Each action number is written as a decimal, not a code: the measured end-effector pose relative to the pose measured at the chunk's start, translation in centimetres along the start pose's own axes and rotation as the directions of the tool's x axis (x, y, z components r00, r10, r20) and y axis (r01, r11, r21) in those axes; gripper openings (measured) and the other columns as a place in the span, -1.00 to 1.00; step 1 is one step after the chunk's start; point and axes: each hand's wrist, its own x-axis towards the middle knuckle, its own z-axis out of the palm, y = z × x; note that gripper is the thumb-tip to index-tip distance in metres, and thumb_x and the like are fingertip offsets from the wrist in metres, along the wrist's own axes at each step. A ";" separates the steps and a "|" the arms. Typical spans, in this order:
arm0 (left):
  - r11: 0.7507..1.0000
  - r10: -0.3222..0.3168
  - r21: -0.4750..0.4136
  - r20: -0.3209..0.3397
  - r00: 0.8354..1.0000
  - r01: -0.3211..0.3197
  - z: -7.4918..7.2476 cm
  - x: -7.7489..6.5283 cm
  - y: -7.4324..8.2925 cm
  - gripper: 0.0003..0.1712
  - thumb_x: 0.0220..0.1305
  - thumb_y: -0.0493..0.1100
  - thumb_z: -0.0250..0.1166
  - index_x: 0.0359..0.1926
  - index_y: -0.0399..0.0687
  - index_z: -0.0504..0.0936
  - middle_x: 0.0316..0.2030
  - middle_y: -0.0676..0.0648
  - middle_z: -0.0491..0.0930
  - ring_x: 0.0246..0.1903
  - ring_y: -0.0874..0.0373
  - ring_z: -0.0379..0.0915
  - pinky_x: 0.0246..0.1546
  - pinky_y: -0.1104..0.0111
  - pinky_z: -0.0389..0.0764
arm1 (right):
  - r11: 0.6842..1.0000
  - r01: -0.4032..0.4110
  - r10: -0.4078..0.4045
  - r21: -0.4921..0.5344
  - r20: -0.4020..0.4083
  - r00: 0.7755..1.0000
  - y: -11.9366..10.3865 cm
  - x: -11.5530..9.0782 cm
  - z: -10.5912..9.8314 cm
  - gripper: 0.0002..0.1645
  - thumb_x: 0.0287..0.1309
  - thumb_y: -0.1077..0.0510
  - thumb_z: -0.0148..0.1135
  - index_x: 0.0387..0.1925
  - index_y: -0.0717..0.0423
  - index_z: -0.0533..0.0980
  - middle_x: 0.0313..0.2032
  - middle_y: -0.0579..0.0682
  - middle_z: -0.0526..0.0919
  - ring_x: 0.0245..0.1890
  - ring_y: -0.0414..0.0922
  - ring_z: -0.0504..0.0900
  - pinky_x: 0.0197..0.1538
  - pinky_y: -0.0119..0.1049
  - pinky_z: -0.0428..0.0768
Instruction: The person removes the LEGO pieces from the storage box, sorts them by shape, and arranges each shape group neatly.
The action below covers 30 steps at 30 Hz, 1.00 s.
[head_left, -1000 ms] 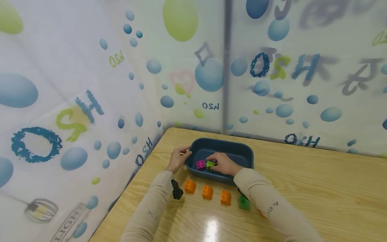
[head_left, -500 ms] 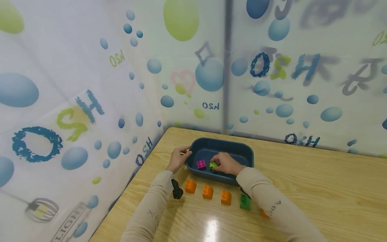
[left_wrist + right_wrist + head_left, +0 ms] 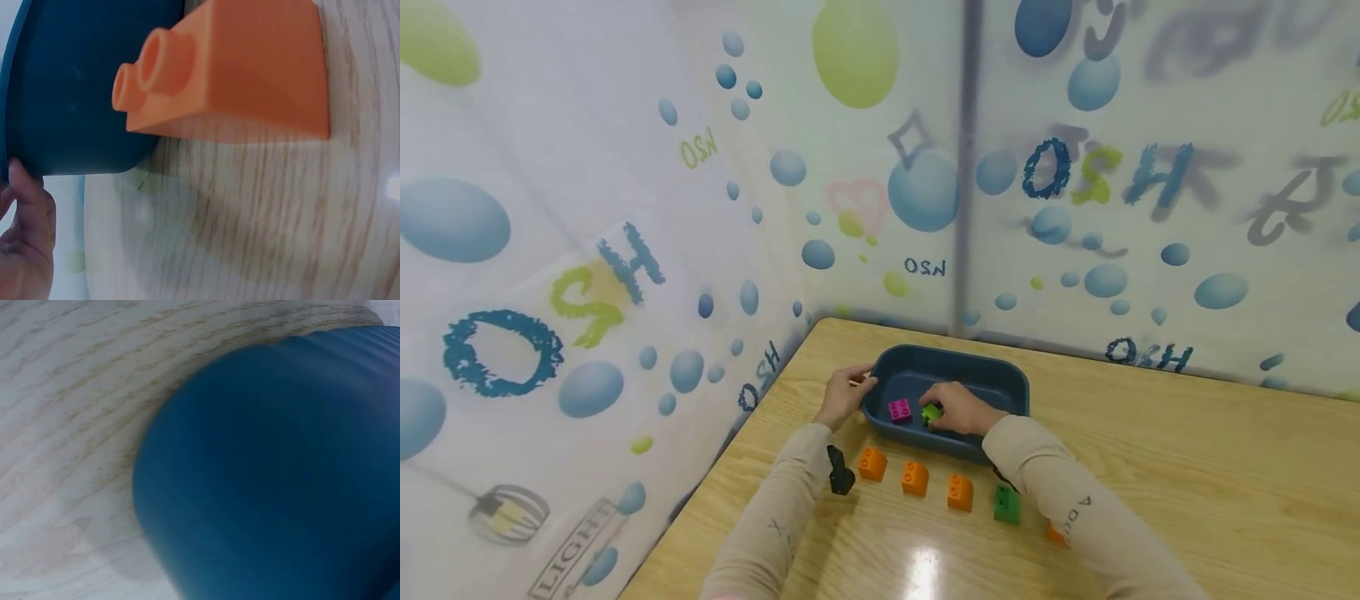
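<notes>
A dark blue plastic bin stands on the table, and my left hand grips its left end at the rim. The left wrist view shows the fingers of that hand against the bin's edge. Inside the bin, my right hand pinches a bright green toy block between thumb and fingers, which partly cover it. Just left of it lies a magenta building block with studs on top. The right wrist view shows only the bin's outer wall and the tabletop, not the hand.
In front of the bin runs a row of orange blocks with sloped sides, then a dark green block. Another orange block is partly hidden by the right sleeve. Patterned curtains hang behind and left of the table.
My right hand has shifted slightly right inside the bin, and the green block has turned and moved right with it. The left hand stays at the rim.
</notes>
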 end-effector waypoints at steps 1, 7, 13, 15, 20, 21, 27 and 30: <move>1.000 0.005 -0.003 0.001 1.000 -0.005 0.0 0.0 0.0 -0.63 0.15 -0.26 0.19 0.02 -0.19 0.52 -0.39 -0.17 0.45 -0.50 0.09 0.41 -0.66 0.39 0.50 | 1.000 0.000 0.000 -0.005 0.000 1.000 0.0 0.0 0.1 -0.60 -0.11 0.33 0.29 -0.13 0.36 0.51 -0.18 0.16 0.55 -0.15 0.04 0.48 -0.06 -0.13 0.44; 1.000 0.015 0.015 -0.006 1.000 -0.015 0.0 -0.2 0.0 -0.63 0.15 -0.26 0.19 0.02 -0.20 0.52 -0.39 -0.17 0.46 -0.50 0.10 0.41 -0.66 0.39 0.50 | 0.998 0.024 -0.024 -0.053 0.000 1.000 0.0 -0.2 0.3 -0.63 -0.11 0.33 0.30 -0.17 0.38 0.53 -0.25 0.16 0.55 -0.21 0.02 0.50 -0.12 -0.15 0.47; 1.000 0.004 0.013 -0.007 1.000 -0.003 0.0 0.0 0.0 -0.63 0.16 -0.25 0.19 0.02 -0.17 0.53 -0.39 -0.15 0.46 -0.53 0.15 0.39 -0.67 0.40 0.49 | 0.989 0.007 -0.003 -0.145 0.029 1.000 -0.1 -0.1 0.4 -0.61 -0.12 0.31 0.32 -0.15 0.34 0.53 -0.24 0.14 0.53 -0.19 0.03 0.47 -0.06 -0.14 0.43; 1.000 0.014 0.020 -0.003 1.000 -0.014 0.0 0.0 0.0 -0.63 0.16 -0.25 0.18 0.03 -0.18 0.52 -0.39 -0.15 0.46 -0.52 0.15 0.39 -0.66 0.40 0.50 | 0.986 -0.009 0.015 -0.165 0.035 0.999 0.0 -0.1 0.4 -0.60 -0.13 0.30 0.33 -0.15 0.31 0.54 -0.24 0.12 0.51 -0.18 0.03 0.46 -0.04 -0.12 0.41; 1.000 0.020 0.022 -0.004 1.000 -0.019 -0.1 -0.1 -0.1 -0.63 0.16 -0.25 0.18 0.03 -0.19 0.52 -0.38 -0.17 0.46 -0.50 0.11 0.40 -0.65 0.36 0.51 | 0.992 0.009 -0.010 -0.128 -0.010 1.000 0.3 -0.2 0.4 -0.63 -0.16 0.28 0.35 -0.20 0.31 0.55 -0.29 0.09 0.53 -0.27 -0.02 0.48 -0.15 -0.20 0.47; 0.999 0.020 0.025 -0.007 1.000 -0.020 -0.1 -0.1 -0.1 -0.63 0.16 -0.26 0.18 0.03 -0.19 0.52 -0.38 -0.17 0.46 -0.50 0.10 0.40 -0.65 0.36 0.51 | 0.994 0.018 -0.021 -0.110 -0.024 1.000 0.4 -0.3 0.4 -0.63 -0.16 0.27 0.36 -0.21 0.32 0.55 -0.31 0.08 0.53 -0.30 -0.05 0.48 -0.20 -0.23 0.49; 0.999 0.007 0.040 -0.011 1.000 -0.006 -0.1 -0.1 -0.1 -0.63 0.17 -0.24 0.18 0.03 -0.19 0.52 -0.37 -0.16 0.46 -0.47 0.10 0.40 -0.64 0.36 0.51 | 0.995 -0.013 0.022 0.101 -0.085 0.996 0.5 -1.0 -0.2 -0.55 -0.11 0.17 0.34 -0.15 0.34 0.51 -0.29 0.06 0.56 -0.35 -0.14 0.50 -0.28 -0.34 0.52; 0.999 -0.001 0.043 -0.006 1.000 0.001 0.0 0.0 0.1 -0.63 0.17 -0.24 0.18 0.04 -0.18 0.51 -0.37 -0.16 0.45 -0.45 0.09 0.40 -0.64 0.38 0.50 | 0.981 -0.034 0.057 0.190 -0.115 0.992 0.2 -1.4 -0.8 -0.52 -0.09 0.16 0.33 -0.11 0.34 0.49 -0.27 0.05 0.56 -0.33 -0.12 0.51 -0.25 -0.32 0.53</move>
